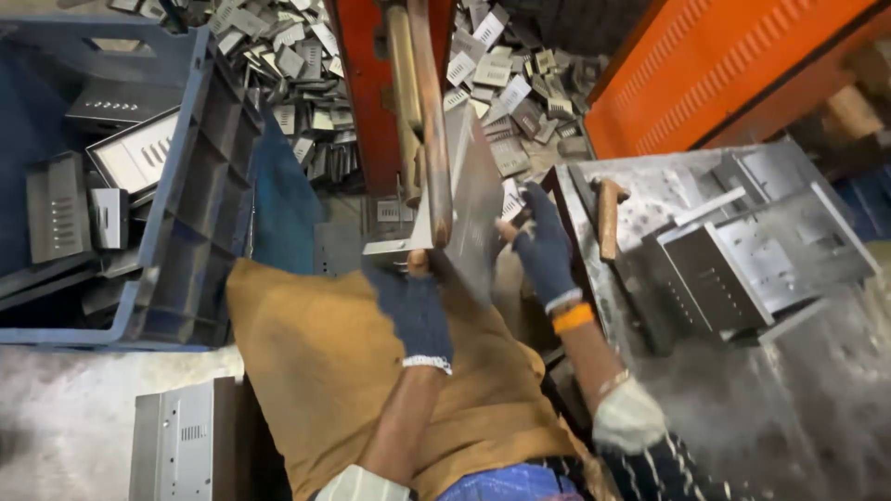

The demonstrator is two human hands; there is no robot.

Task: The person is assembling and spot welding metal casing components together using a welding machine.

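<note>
Bent sheet-metal panel [469, 199] stood on edge against the copper electrode arm [429, 121]. Left hand [415, 311] gripped its lower edge below the arm; right hand [541, 246] pinched the edge right of it. Judged stiff, light, sharp-edged; best held by the edges, gloved.

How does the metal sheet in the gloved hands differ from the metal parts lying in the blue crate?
The metal sheet is held up on edge by the left hand and right hand, under the copper rods; the parts lie loose in the blue crate. The sheet shows a plain face; the crate parts show slots. All are grey metal.
</note>
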